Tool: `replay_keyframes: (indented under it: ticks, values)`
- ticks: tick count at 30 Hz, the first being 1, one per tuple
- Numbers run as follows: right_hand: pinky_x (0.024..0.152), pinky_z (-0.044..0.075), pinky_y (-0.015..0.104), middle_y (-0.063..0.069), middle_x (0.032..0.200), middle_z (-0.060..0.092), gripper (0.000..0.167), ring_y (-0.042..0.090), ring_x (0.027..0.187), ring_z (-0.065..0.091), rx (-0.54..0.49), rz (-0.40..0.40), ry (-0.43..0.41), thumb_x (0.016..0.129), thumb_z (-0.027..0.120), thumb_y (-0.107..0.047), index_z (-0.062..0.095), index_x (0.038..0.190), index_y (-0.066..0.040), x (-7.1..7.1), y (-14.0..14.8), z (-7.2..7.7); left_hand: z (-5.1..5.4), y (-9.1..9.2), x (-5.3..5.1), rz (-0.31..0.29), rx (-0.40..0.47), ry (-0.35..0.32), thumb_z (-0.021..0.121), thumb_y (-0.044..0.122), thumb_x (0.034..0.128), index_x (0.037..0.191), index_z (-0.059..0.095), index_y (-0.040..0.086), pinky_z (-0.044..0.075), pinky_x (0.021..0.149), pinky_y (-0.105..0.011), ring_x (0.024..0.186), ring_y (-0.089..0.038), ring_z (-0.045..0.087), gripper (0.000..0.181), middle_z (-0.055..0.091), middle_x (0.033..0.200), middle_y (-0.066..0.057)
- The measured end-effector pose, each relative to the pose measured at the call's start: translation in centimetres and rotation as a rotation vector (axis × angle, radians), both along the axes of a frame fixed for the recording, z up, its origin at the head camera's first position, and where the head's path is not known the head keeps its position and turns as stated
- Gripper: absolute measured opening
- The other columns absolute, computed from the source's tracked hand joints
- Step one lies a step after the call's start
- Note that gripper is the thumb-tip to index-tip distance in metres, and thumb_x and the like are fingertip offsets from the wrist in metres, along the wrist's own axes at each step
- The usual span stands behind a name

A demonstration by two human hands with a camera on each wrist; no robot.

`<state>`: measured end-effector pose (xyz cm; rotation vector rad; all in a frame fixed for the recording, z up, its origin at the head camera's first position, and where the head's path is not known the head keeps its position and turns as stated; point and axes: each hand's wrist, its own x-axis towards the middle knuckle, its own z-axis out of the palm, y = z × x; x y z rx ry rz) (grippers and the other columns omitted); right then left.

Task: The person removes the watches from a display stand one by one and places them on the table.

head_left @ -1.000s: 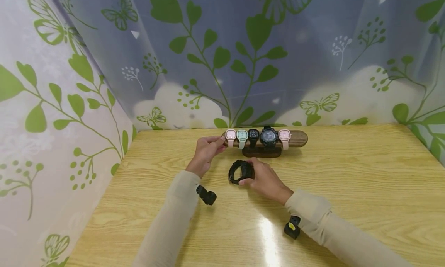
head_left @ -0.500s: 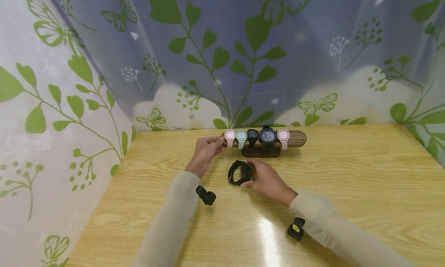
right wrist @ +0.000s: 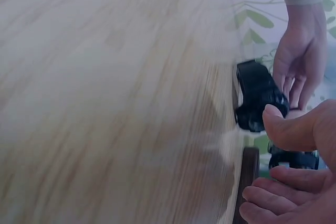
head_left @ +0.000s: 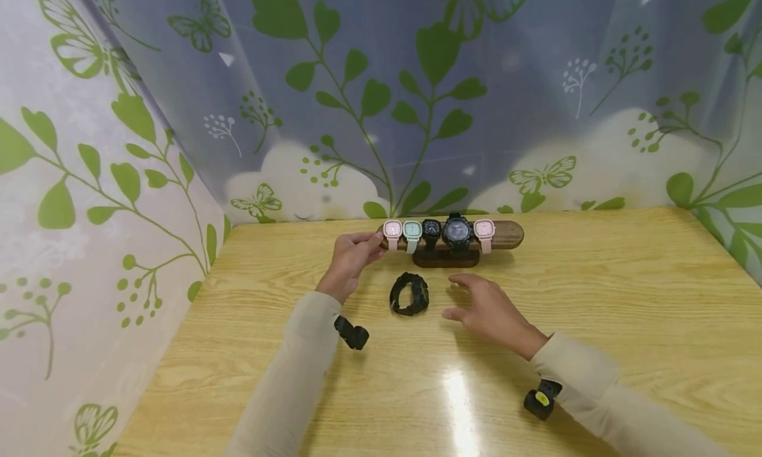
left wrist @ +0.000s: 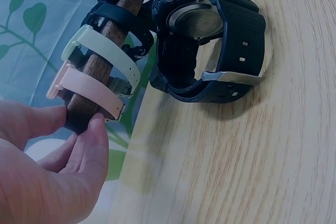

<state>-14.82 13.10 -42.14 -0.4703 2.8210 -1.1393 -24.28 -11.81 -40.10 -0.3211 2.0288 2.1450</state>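
Left hand (head_left: 351, 262) had the wooden stand (head_left: 508, 235) pinched by its end, probably just to steady that row of watches (head_left: 457, 232). Right hand (head_left: 491, 311) was empty, thumb and fingers apart, near the loose black watch (head_left: 420, 293) sitting edge-down between them, stiff strap likely propping it.

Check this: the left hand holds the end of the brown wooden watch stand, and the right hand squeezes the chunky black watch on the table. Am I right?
Not quite: the right hand isn't squeezing the chunky black watch on the table; the head view shows a gap between them. The left hand does hold the brown wooden watch stand's end.
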Motion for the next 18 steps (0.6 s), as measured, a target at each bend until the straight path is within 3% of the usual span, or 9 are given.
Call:
replay_keyframes:
  ticks: [10,18]
  values:
    - [0.100,0.047,0.061,0.031,0.135,0.058,0.063,0.047,0.123,0.056,0.040,-0.074,-0.020,0.091,0.078,-0.019,0.052,0.140,0.011,0.1,4.5,0.7,0.1,0.0,0.0,0.000,-0.007,-0.002,0.063,0.011,0.1021,0.128,0.063,-0.008,0.057,0.094,-0.031,0.096,-0.018,0.069,0.032,0.067,0.117,-0.020]
    - [0.100,0.045,0.065,0.034,0.141,0.050,0.070,0.052,0.128,0.047,0.098,-0.119,-0.075,0.094,0.076,-0.023,0.044,0.144,0.014,-0.8,7.6,1.4,0.0,0.0,-0.1,0.000,-0.002,0.002,0.063,0.010,0.1019,0.127,0.063,-0.009,0.058,0.089,-0.026,0.094,-0.017,0.069,0.031,0.067,0.117,-0.020]
